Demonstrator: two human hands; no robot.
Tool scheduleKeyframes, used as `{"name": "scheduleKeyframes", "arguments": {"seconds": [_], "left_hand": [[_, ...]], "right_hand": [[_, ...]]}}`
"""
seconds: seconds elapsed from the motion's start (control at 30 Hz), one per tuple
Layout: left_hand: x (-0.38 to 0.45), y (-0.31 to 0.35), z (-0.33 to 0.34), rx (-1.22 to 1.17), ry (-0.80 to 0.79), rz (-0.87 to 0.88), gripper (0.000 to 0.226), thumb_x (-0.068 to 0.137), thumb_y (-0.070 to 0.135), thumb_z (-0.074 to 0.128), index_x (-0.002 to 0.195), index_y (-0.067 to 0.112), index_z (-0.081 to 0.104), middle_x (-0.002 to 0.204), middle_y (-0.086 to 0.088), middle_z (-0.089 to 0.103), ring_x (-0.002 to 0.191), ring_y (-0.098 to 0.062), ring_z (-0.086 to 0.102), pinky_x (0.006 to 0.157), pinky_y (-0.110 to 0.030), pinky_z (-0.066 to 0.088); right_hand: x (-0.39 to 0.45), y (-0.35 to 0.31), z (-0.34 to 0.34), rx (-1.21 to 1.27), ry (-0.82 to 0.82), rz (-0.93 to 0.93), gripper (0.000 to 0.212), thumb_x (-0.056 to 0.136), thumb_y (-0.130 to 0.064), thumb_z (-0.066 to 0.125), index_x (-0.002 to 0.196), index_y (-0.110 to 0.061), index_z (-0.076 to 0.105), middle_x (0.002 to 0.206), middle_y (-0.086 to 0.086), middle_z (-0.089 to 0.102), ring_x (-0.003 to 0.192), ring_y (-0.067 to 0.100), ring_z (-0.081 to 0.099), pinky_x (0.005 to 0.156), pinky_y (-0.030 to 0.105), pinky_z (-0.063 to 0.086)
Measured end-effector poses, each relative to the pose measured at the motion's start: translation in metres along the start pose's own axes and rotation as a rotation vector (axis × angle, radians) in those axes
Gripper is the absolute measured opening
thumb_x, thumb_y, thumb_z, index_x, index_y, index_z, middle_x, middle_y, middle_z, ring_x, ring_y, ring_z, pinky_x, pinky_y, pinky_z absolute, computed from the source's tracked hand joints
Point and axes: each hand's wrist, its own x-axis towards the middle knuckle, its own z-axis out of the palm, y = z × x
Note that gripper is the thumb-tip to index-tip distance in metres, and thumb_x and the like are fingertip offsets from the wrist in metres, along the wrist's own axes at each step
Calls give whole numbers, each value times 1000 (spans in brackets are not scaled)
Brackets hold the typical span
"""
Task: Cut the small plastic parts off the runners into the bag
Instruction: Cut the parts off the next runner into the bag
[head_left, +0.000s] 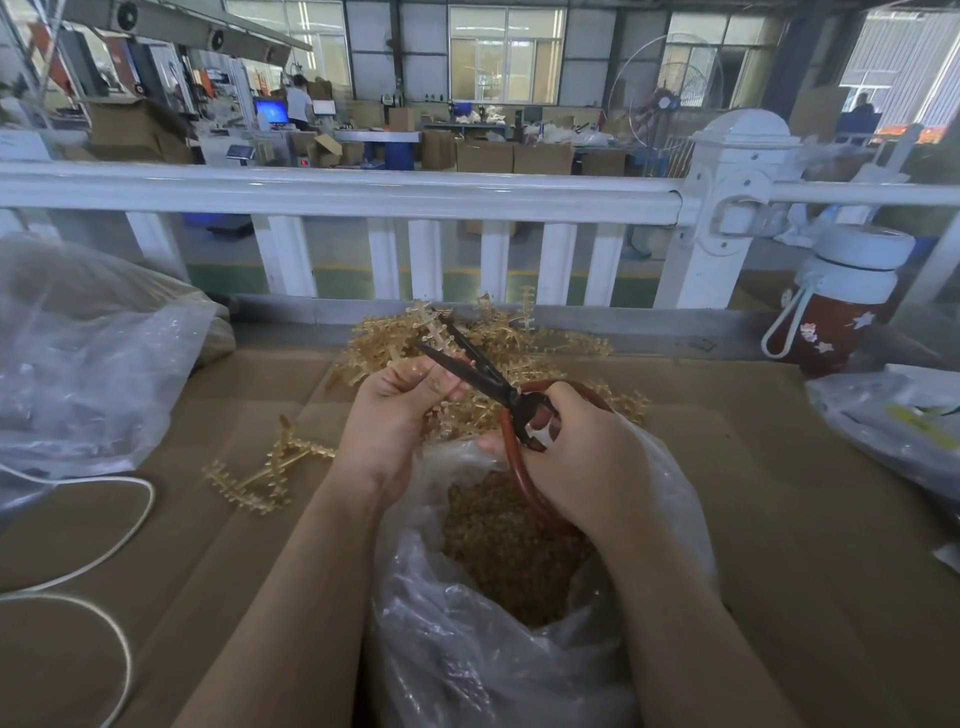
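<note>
My left hand (400, 410) pinches a translucent amber plastic runner (423, 332) above the clear plastic bag (467, 649) of cut parts. My right hand (576, 457) grips the red-handled black scissors (478, 376), blades parted around the runner.

Bare cardboard (779, 493) right of bag (467, 649)

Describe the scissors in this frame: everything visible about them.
The scissors have dark, dull metal blades and large reddish-brown loop handles. The blades stand open, tips pointing up and away to the left, around a tan runner held by the left hand. The right hand grips the handles above the open clear bag of cut parts.
</note>
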Motion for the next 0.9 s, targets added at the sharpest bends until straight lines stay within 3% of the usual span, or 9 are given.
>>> {"name": "scheduleKeyframes", "arguments": {"seconds": [0.17, 0.3, 0.5, 0.6, 0.67, 0.77, 0.9], "left_hand": [[-1, 0, -1, -31, -19, -10, 11, 79, 18, 69, 69, 13, 68, 66, -1, 62, 67, -12, 57, 73, -26, 45], [-2, 2, -1, -66, -13, -38, 10, 80, 16, 68, 70, 14, 69, 67, -3, 59, 68, -14, 55, 79, -30, 45], [-3, 3, -2, -51, 2, -49, 9, 79, 16, 71, 70, 17, 72, 67, -2, 61, 67, -13, 56, 78, -28, 46], [-3, 4, -3, -18, 2, -29, 8, 76, 16, 72, 69, 20, 75, 67, 2, 67, 65, -10, 60, 72, -24, 50], [-3, 4, -2, 15, -8, -7, 9, 72, 16, 73, 68, 22, 78, 69, 3, 72, 66, -8, 64, 68, -20, 53], [-4, 4, -1, 39, -27, 2, 7, 70, 17, 74, 68, 22, 79, 72, 4, 74, 68, -7, 66, 70, -20, 54], [-5, 5, 0, 19, -35, 6, 10, 72, 13, 72, 69, 21, 79, 73, 3, 74, 69, -7, 67, 72, -20, 54]], "right_hand": [[-1, 0, 1, -2, 52, -7, 63, 65, -90, 47, 89, -33, 57, 77, -24, 57, 65, -3, 51, 56, 4, 31], [-1, 0, 3, 6, 56, -2, 58, 67, -88, 55, 88, -34, 59, 74, -26, 55, 61, -14, 45, 55, 3, 29], [-1, 1, 3, 19, 43, 1, 61, 65, -88, 56, 87, -32, 61, 74, -22, 61, 63, -9, 51, 54, 4, 32], [-1, 1, 2, -12, 56, -2, 67, 65, -91, 50, 88, -30, 61, 76, -21, 61, 65, -1, 55, 55, 6, 34], [-1, 1, 1, -34, 63, -5, 60, 69, -87, 56, 89, -31, 60, 78, -22, 60, 69, 0, 57, 56, 9, 39], [0, 2, 1, -65, 58, 6, 56, 73, -83, 61, 92, -30, 61, 80, -19, 63, 71, 4, 61, 59, 19, 50], [0, 2, 2, -95, 82, 0, 55, 76, -81, 62, 89, -27, 62, 76, -17, 63, 68, 5, 60, 60, 24, 54]]}}
